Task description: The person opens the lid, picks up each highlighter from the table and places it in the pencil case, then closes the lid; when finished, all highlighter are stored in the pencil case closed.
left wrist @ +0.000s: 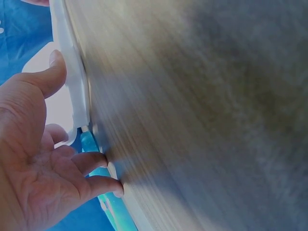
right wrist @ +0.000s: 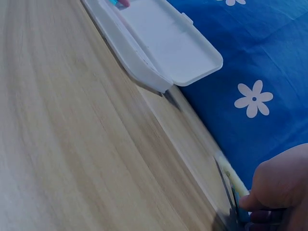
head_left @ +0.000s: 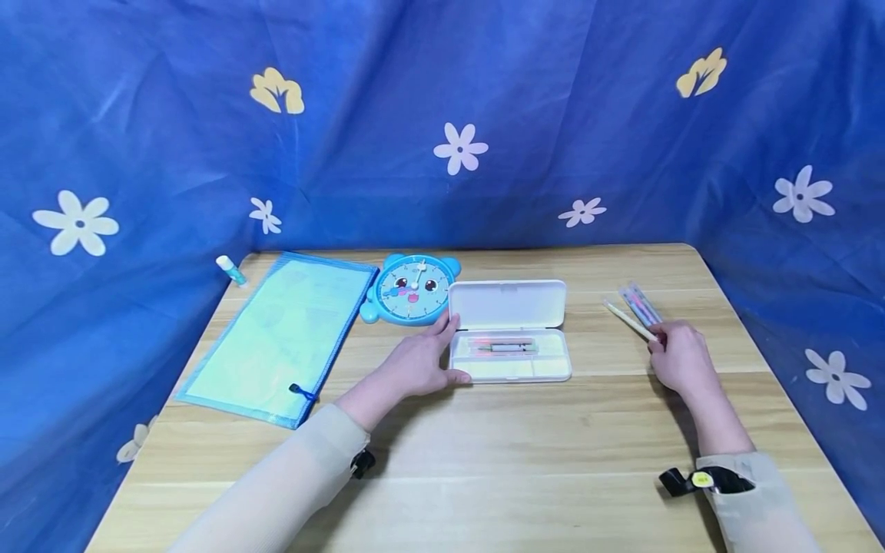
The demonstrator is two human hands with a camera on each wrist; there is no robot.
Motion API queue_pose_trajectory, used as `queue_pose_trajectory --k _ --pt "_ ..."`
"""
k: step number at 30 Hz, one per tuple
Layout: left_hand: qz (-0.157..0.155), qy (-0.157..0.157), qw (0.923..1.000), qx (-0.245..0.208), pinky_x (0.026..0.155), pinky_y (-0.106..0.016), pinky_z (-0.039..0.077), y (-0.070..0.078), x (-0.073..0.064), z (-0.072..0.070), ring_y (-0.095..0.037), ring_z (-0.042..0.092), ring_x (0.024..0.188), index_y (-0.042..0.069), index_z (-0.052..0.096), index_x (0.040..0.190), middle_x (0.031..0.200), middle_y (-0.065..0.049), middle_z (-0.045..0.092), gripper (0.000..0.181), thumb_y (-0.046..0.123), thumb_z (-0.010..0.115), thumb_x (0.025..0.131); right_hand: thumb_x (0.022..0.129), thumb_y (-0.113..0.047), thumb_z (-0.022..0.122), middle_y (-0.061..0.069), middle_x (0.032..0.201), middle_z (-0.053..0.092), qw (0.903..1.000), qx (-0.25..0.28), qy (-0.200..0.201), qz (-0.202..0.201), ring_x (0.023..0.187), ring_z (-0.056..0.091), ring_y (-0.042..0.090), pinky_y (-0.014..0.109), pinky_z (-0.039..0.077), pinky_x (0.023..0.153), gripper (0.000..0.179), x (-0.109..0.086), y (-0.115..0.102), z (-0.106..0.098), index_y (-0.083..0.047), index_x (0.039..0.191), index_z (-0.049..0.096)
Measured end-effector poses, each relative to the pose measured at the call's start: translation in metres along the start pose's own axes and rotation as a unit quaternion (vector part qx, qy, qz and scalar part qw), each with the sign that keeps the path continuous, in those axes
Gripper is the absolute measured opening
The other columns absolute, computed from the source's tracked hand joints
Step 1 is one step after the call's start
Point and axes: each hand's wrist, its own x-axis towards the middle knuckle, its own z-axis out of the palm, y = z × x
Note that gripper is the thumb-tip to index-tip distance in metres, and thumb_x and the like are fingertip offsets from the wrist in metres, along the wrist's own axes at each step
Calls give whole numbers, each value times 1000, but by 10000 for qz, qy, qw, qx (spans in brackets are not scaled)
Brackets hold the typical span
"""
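An open white pencil case (head_left: 551, 369) lies mid-table, its lid (head_left: 508, 303) tipped back. Several slim pens (head_left: 508, 348) lie in its rear compartment. My left hand (head_left: 418, 361) holds the case's left end, thumb at the front corner and fingertips by the hinge side. In the left wrist view the thumb (left wrist: 54, 77) lies against the case and the lower fingers reach down to the tabletop. To the right, my right hand (head_left: 681, 357) pinches a pale, slim pen (head_left: 631, 320) between thumb and fingers. Right beside that pen lie several coloured pens (head_left: 641, 302), partly hidden by the hand.
A blue toy clock (head_left: 412, 288) with a cartoon face stands behind my left hand. Left of it lies a light-blue zip folder (head_left: 276, 338) with a dark pull. A glue stick (head_left: 231, 270) is at the far left edge. Blue flowered cloth (head_left: 387, 138) hangs around the wooden table (head_left: 525, 476).
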Motion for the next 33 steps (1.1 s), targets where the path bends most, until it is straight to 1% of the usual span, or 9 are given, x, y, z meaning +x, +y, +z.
queue_pose_trajectory --k 3,5,7,10,13,16,20,25,33 --pt "-10 -23 10000 19 116 -50 41 0 1 1 -44 47 143 17 16 170 175 -9 9 116 65 80 86 94 4 59 32 102 59 9998 138 123 70 92 58 48 62 47 80 29 -1 -3 -1 16 119 68" --pt "-17 -37 10000 19 116 -50 41 1 2 1 -44 47 143 18 15 170 175 -9 9 116 65 80 86 94 4 57 32 102 59 9991 271 325 74 93 58 48 61 46 81 28 0 -4 -3 17 117 68" --pt "-17 -48 10000 25 116 -50 41 1 2 2 -44 47 143 18 15 171 175 -9 9 117 65 80 86 94 5 57 30 100 61 9971 444 609 56 93 59 46 55 46 80 28 1 -7 -5 17 116 69" --pt "-14 -50 10000 21 116 -50 41 1 2 2 -44 47 143 18 16 171 175 -9 9 116 65 80 86 95 5 60 26 100 62 9922 731 1011 20 92 61 40 40 45 77 25 4 -14 -9 15 116 70" --pt "-17 -58 10000 3 117 -50 41 2 2 1 -44 46 144 17 16 171 175 -9 9 116 65 80 86 97 4 63 23 102 63 9870 986 1266 2 89 62 32 26 42 74 24 8 -25 -14 12 118 72" --pt "-34 -81 10000 -14 117 -50 40 2 2 0 -45 45 144 18 15 171 175 -9 8 116 65 80 86 98 3 65 20 104 63 9839 1148 1370 -41 86 60 24 21 42 73 24 11 -38 -20 8 120 74" --pt "-72 -102 9999 -27 118 -50 39 2 1 0 -45 45 144 18 15 171 175 -9 8 116 65 79 86 97 4 67 19 102 64 9803 1325 1449 -231 85 57 20 20 40 72 23 14 -58 -27 6 119 75" --pt "-104 -100 9999 -32 118 -50 38 3 1 0 -44 43 146 18 15 171 175 -9 9 116 65 79 86 96 7 70 19 99 65 9757 1543 1433 -609 84 58 23 22 40 71 21 14 -82 -28 7 115 76" --pt "-122 -90 9999 17 119 -49 38 2 2 -1 -43 42 147 18 16 171 175 -9 10 116 65 79 86 93 14 67 13 98 64 9743 1659 936 -1202 87 59 26 31 42 76 24 16 -111 -15 5 114 76"
